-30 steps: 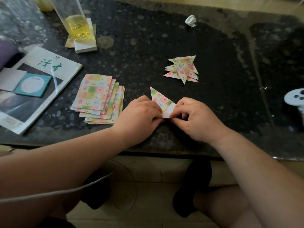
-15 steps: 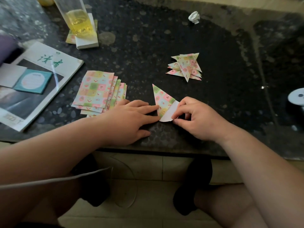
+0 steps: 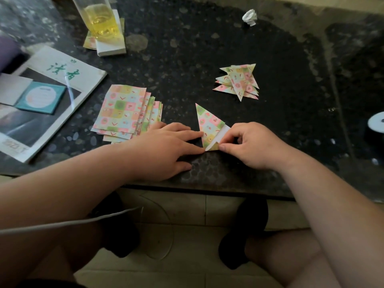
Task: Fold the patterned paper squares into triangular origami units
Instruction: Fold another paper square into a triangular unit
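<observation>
Left hand [image 3: 164, 148] presses flat beside the half-folded paper [image 3: 209, 126]; right hand [image 3: 247, 144] pinches its white flap on the table [image 3: 207, 48].

Head camera looks steeply down, close over the table [image 3: 207, 38] edge

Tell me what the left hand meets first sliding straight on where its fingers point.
The half-folded pastel patterned paper triangle; fingertips of the left hand seem to touch its edge. The right hand lies just beyond.
</observation>
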`<state>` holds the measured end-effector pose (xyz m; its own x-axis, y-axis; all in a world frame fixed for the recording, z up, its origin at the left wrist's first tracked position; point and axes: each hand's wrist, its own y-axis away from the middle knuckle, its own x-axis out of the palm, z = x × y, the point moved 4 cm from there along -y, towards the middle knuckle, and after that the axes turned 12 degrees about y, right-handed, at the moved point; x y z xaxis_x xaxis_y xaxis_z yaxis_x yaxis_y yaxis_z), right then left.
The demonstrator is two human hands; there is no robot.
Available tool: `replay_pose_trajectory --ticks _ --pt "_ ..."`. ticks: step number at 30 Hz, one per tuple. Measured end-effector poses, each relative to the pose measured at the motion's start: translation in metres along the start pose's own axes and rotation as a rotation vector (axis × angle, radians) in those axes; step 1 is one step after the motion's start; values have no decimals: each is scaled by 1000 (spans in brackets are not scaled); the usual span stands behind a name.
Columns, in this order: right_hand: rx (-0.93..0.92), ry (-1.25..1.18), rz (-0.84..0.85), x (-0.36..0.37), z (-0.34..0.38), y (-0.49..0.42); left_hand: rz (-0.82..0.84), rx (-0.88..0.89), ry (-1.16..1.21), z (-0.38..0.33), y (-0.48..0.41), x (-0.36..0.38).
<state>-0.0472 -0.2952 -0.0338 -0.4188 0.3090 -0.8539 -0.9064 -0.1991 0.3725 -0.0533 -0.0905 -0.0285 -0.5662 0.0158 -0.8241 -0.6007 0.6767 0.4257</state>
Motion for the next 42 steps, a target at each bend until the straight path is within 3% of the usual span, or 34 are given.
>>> replay_pose_trajectory --ticks 12,27,42 --pt "187 -48 -22 2 10 0 33 -7 53 -1 3 5" --pt "237 -30 -42 5 12 -2 36 33 -73 -6 7 25" --pt "266 -58 -92 6 18 2 -52 -90 -116 -29 6 41"
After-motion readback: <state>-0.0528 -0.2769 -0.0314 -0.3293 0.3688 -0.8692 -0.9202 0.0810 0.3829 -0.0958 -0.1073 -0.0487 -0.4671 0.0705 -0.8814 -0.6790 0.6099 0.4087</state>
